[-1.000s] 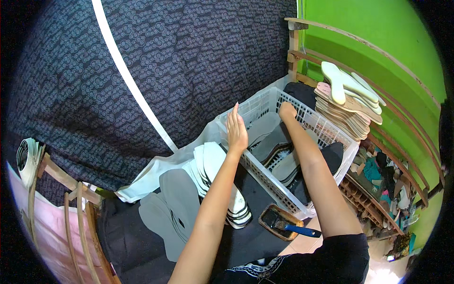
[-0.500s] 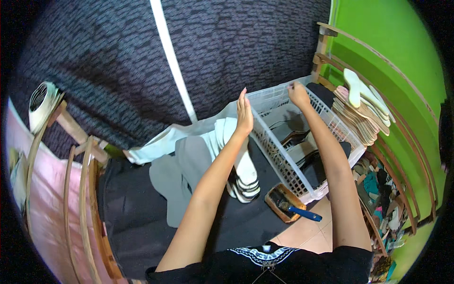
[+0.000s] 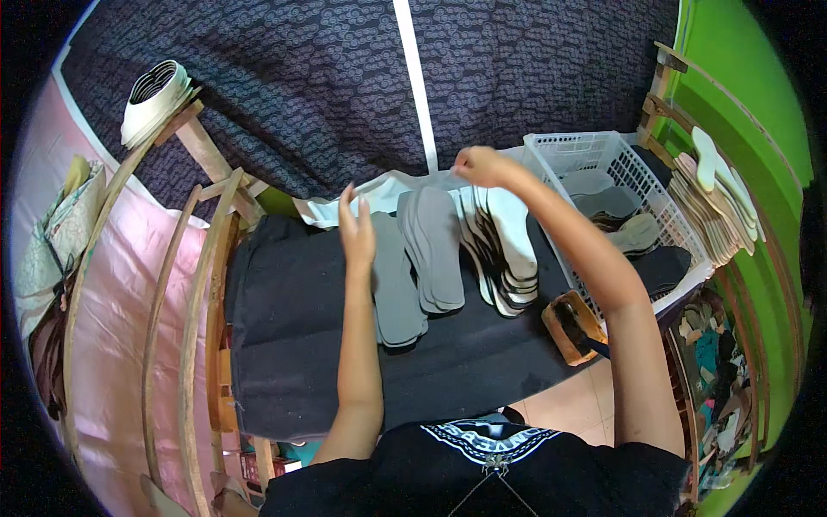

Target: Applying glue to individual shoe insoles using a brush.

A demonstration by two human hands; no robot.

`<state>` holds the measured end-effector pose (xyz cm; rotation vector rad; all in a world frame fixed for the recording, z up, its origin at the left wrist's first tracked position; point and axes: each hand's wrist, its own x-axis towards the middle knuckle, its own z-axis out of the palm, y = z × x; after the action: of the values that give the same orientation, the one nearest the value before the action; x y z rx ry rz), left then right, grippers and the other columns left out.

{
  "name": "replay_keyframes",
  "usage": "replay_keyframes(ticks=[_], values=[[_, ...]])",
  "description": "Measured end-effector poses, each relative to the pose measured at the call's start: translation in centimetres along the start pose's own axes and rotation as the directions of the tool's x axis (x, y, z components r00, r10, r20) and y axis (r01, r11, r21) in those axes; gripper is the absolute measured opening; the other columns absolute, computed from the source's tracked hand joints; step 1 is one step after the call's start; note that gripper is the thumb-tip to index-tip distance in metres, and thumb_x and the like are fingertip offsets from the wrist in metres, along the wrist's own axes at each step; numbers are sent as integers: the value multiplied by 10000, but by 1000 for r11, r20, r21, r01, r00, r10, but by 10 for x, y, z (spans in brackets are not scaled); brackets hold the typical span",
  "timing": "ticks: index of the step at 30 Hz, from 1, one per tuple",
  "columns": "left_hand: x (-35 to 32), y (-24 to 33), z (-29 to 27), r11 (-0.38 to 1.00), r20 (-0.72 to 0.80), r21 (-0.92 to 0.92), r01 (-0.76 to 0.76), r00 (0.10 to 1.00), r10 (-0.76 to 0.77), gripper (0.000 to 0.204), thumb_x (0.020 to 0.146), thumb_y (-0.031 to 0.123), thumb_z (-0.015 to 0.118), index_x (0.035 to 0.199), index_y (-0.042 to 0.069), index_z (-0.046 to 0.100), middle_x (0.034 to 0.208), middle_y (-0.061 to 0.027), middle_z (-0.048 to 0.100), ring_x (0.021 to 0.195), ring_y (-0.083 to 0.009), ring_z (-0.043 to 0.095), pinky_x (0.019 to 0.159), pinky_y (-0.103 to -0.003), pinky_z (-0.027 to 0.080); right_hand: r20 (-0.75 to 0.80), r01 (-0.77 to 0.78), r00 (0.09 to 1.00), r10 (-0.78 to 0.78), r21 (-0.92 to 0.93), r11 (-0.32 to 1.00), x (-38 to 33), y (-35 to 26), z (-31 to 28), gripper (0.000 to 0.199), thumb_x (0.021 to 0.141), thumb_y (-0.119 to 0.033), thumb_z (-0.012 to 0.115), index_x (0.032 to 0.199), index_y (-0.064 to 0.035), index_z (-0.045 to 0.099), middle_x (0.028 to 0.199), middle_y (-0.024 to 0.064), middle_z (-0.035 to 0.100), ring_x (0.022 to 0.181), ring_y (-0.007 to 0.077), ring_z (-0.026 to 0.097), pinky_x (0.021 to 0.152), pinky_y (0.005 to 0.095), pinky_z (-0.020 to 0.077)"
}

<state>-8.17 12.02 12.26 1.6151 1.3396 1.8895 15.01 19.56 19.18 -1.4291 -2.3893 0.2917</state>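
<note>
white basket (image 3: 603, 159), wooden brush (image 3: 573, 323), pink cloth (image 3: 112, 327)

My left hand (image 3: 356, 231) stands flat and open at the 9 o'clock edge of 2 grey insole stacks (image 3: 419, 258) on the dark cloth (image 3: 293, 345), while my right hand (image 3: 482, 165) pinches the far tip of the white-and-black insole stack (image 3: 504, 250), the white basket (image 3: 620, 172) at its 3 o'clock.

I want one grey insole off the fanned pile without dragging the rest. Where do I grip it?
Probably the top grey insole at its near, rounded end, coming from your side: the pile overlaps sideways, so that end looks exposed, and the left hand is already beside it.
</note>
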Motion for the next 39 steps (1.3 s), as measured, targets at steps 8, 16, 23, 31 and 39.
replay_keyframes(ticks=[8, 16, 23, 31, 39], values=[[-35, -55, -56, 942, 82, -3, 335, 939, -333, 464, 829, 177, 472, 1209, -31, 304, 1172, -186, 405, 1093, -233, 394, 920, -307, 291, 493, 29, 870, -26, 2, 1000, -32, -122, 89, 543, 767, -443, 480, 929, 76, 503, 855, 245, 563, 784, 306, 568, 675, 377, 441], [-34, -61, -57, 938, 37, -143, 316, 949, -314, 428, 807, 105, 508, 1191, 21, 339, 1144, -153, 435, 924, -175, 495, 774, -255, 388, 6, -89, 996, 89, 9, 996, -91, -173, 171, 726, 633, -494, 614, 996, 94, 393, 882, 250, 502, 840, 353, 516, 679, 379, 452], [-18, -28, -61, 916, 115, -226, 331, 943, -312, 431, 822, 123, 495, 1206, 30, 322, 1147, -132, 420, 932, -154, 469, 776, -254, 377, 0, -182, 982, 188, 254, 950, -106, -165, 153, 549, 702, -265, 579, 1063, 72, 339, 938, 271, 475, 873, 396, 478, 732, 419, 422], [-20, 15, -51, 857, 475, -279, 433, 838, -269, 483, 801, 107, 516, 1233, 41, 310, 1142, -80, 432, 956, -136, 445, 782, -251, 383, -176, 18, 979, 102, 574, 819, -163, -128, 120, 654, 716, -221, 600, 1180, 80, 250, 1119, 291, 400, 1061, 348, 418, 895, 341, 328], [-42, 39, -23, 882, 949, -145, 449, 317, -5, 572, 757, -38, 498, 1269, 62, 262, 1144, -99, 439, 765, -81, 500, 682, -213, 420, -157, -183, 954, 255, 370, 911, -267, -92, 105, 560, 653, 3, 493, 1179, 9, 300, 1162, 220, 380, 1099, 345, 358, 946, 391, 261]])
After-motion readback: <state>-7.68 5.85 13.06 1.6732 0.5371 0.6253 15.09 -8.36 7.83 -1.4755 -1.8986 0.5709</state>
